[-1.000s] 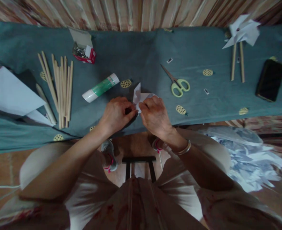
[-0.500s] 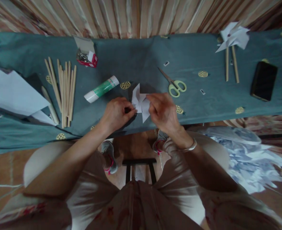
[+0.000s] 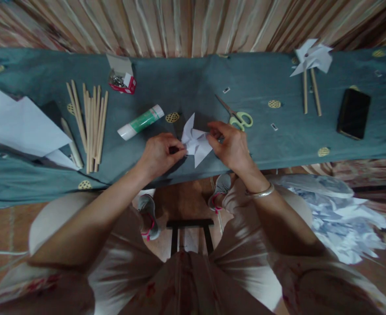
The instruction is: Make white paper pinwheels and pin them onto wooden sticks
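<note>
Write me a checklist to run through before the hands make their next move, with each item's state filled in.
1. Left hand on the folded paper: ok, at its left edge.
2. Right hand gripping the paper: cannot tell; it is at the right side.
3. Scissors well clear of the right hand: not ok, a handle lies right by it.
4. Red box open: ok, lid up, metal pieces showing.
5. White-and-green tube upright: not ok, lying on its side.
</note>
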A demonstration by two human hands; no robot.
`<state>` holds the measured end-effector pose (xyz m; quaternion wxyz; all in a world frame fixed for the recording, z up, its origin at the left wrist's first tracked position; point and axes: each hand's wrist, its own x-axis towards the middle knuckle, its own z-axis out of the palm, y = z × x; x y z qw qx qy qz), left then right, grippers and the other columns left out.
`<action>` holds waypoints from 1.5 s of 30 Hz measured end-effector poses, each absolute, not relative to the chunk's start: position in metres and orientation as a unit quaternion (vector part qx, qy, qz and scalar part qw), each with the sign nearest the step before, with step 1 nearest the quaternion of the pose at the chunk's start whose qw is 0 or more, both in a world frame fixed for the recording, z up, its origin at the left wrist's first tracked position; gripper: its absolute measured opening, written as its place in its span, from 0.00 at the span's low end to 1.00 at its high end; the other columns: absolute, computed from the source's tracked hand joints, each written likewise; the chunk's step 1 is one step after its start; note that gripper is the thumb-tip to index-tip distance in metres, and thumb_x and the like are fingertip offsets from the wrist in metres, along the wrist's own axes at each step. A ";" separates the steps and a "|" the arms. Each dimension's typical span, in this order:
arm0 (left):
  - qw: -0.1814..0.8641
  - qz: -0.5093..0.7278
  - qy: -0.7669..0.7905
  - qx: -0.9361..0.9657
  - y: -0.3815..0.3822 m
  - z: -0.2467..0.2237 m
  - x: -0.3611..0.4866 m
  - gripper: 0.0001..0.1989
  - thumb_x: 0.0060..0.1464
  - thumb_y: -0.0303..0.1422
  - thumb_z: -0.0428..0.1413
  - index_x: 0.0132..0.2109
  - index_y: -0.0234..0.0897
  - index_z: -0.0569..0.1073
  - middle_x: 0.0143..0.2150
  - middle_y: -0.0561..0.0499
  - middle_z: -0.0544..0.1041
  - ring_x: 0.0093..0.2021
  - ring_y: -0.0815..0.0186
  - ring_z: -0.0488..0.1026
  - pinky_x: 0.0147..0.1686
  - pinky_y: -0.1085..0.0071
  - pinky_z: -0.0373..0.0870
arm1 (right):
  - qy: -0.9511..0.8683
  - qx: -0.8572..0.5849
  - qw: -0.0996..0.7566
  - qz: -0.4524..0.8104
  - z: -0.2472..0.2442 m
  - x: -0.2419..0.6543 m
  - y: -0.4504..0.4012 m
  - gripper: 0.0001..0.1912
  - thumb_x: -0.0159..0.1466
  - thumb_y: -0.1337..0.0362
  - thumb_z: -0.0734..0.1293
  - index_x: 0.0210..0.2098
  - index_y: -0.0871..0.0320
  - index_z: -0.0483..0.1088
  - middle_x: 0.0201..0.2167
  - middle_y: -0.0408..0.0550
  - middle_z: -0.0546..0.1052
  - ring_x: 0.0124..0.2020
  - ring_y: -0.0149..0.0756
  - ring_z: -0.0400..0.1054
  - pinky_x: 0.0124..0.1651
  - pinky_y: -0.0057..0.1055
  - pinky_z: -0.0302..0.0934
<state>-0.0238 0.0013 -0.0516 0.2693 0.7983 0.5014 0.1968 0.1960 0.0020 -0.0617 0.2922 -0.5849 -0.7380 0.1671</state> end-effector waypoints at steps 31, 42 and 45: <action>0.066 0.239 0.310 0.918 -0.018 -0.055 -0.016 0.22 0.57 0.50 0.57 0.48 0.38 0.75 0.43 0.45 0.77 0.44 0.56 0.70 0.43 0.57 0.64 | -0.665 -0.650 0.234 0.284 -0.040 0.203 -0.028 0.11 0.58 0.65 0.67 0.39 0.59 0.76 0.22 0.42 0.76 0.23 0.32 0.67 0.31 0.30 0.60; -0.012 0.245 0.263 0.933 -0.024 -0.057 -0.016 0.07 0.64 0.36 0.53 0.41 0.40 0.75 0.37 0.53 0.79 0.41 0.61 0.70 0.44 0.60 0.61 | -0.708 -0.623 0.218 0.251 -0.035 0.206 -0.042 0.06 0.59 0.66 0.67 0.37 0.58 0.72 0.27 0.44 0.78 0.28 0.34 0.71 0.35 0.31 0.61; -0.021 0.238 0.261 0.935 -0.026 -0.056 -0.017 0.07 0.64 0.35 0.54 0.41 0.39 0.75 0.35 0.53 0.79 0.41 0.61 0.70 0.44 0.60 0.61 | -0.720 -0.608 0.227 0.245 -0.035 0.208 -0.044 0.06 0.59 0.66 0.68 0.37 0.57 0.72 0.29 0.45 0.78 0.31 0.36 0.72 0.38 0.33 0.64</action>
